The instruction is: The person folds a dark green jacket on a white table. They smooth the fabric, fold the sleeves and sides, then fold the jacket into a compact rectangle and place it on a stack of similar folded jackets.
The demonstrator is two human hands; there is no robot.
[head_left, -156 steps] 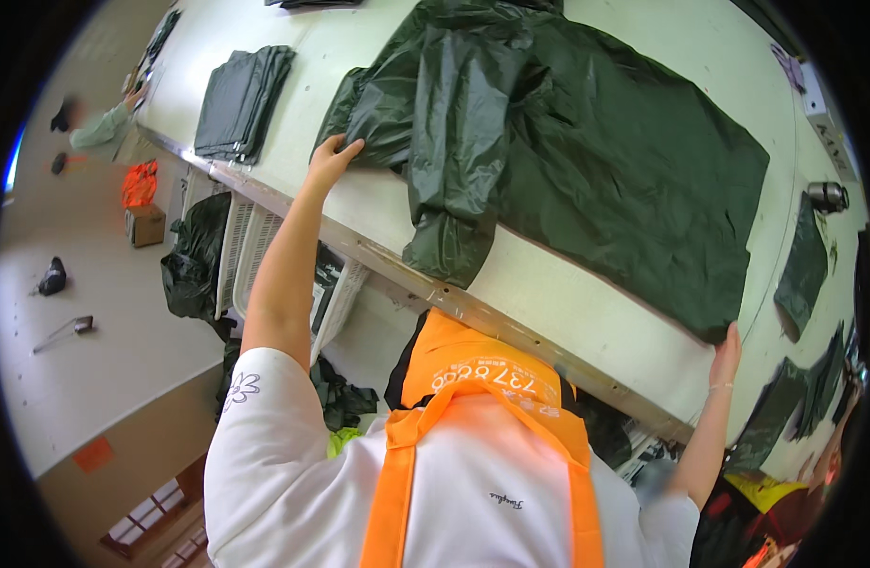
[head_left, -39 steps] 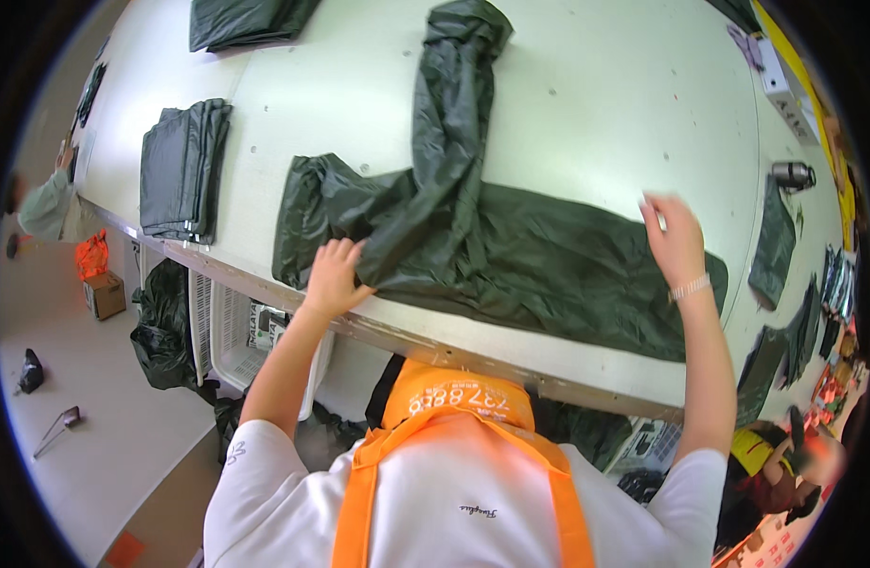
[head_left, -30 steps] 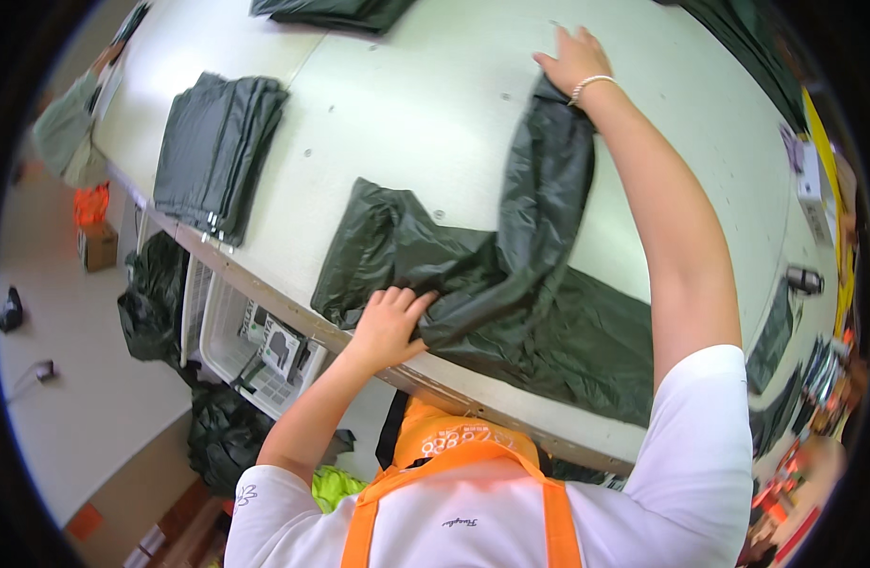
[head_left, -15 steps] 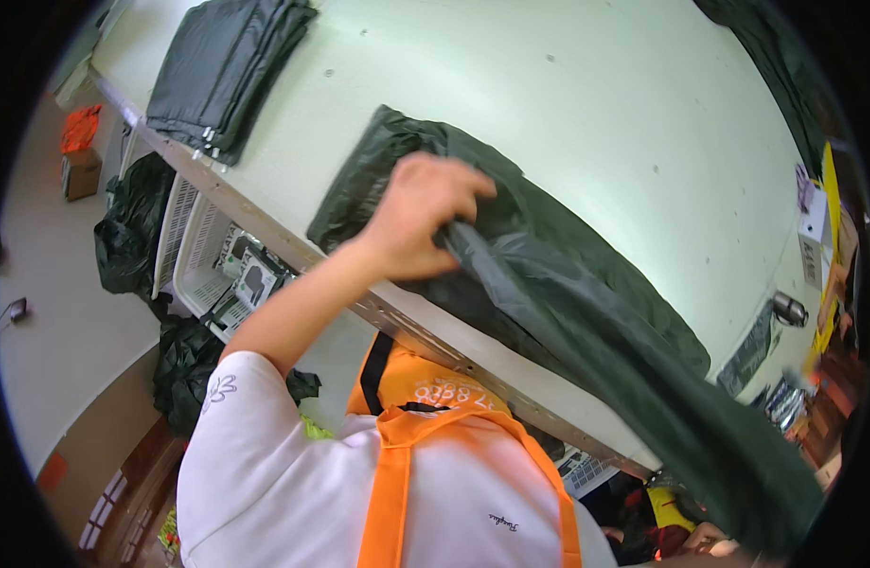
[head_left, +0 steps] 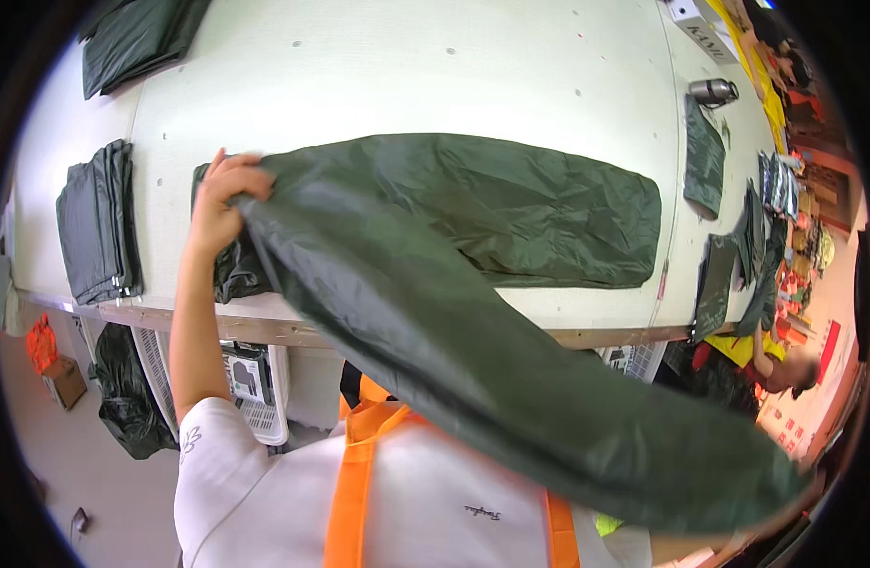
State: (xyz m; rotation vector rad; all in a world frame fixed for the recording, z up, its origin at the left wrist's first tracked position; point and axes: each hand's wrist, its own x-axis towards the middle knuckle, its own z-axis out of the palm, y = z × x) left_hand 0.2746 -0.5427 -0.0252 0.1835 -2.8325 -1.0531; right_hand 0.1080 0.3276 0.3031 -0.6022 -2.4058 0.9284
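Observation:
A long dark green garment (head_left: 511,208) lies across the near part of the white table (head_left: 407,85). My left hand (head_left: 222,194) is shut on its left end, raised just above the table. From there a long fold of the same fabric stretches taut over the table edge toward the lower right, in front of my chest. My right hand is hidden behind the far end of that fold; only a strip of forearm (head_left: 681,547) shows at the bottom edge.
Folded dark garments are stacked at the table's left end (head_left: 99,222) and top left (head_left: 137,38). A metal flask (head_left: 714,92) and small dark pieces (head_left: 705,156) lie at the right. A white crate (head_left: 255,383) and black bag (head_left: 127,398) sit under the table. Another person (head_left: 785,364) works at the right.
The garment was folded lengthwise on the table. My right hand then left the far side and drew a long fold toward my body, while my left hand lifted the left end.

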